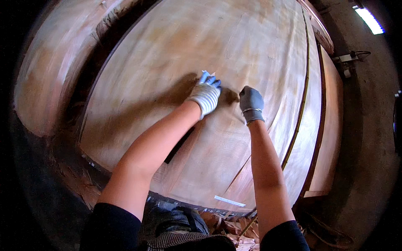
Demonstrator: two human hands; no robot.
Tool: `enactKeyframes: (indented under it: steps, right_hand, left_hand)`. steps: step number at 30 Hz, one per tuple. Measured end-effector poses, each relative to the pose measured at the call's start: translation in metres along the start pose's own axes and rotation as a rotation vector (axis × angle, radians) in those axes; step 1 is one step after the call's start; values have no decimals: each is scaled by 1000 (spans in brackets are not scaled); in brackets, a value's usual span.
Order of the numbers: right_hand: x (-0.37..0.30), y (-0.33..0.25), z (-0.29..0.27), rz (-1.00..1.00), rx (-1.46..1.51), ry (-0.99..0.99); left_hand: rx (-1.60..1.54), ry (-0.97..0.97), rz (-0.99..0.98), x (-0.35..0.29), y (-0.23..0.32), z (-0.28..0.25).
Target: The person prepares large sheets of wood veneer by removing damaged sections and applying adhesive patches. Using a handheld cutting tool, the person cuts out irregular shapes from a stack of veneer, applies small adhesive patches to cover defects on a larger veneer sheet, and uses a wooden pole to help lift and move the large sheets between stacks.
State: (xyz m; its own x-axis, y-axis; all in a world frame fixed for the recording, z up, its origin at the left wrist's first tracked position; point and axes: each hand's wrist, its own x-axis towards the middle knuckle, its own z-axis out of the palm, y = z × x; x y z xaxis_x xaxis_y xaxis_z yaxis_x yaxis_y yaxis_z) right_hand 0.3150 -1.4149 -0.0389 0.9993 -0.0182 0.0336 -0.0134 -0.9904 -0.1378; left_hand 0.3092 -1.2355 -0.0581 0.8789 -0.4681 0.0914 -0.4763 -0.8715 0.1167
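Observation:
A large pale-brown wood veneer sheet (176, 54) spreads out in front of me. Over its middle is my left hand (206, 94), in a glove with white stripes and blue fingers. Its fingers are bent together, and small white and tan bits stick out at the tips; what they are is too small to tell. To the right, my right hand (252, 102) in a dark grey glove is closed in a fist at the sheet. Its fingertips are hidden, so anything pinched there cannot be seen. A dark slot-like opening (179, 147) lies in the veneer below my left forearm.
A white perforated tape strip (230, 201) lies near the sheet's front edge. A long dark seam (302, 96) runs down the right side. Another veneer stack (54, 71) stands at left. Veneer scraps (245, 234) litter the floor before me. A lamp (368, 19) glows upper right.

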Motion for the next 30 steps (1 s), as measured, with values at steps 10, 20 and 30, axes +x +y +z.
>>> enactKeyframes:
  steps: [10, 20, 30]
  right_hand:
    - [-9, -71, 50, -48, 562, -320]
    - [-19, -50, 31, -165, 116, -22]
    - [-258, -111, 1, 69, 1006, -1029]
  left_hand:
    - [-212, 465, -343, -85, -35, -2]
    - [133, -222, -53, -63, -21, -18]
    - [-155, 284, -525, -328, -16, -32]
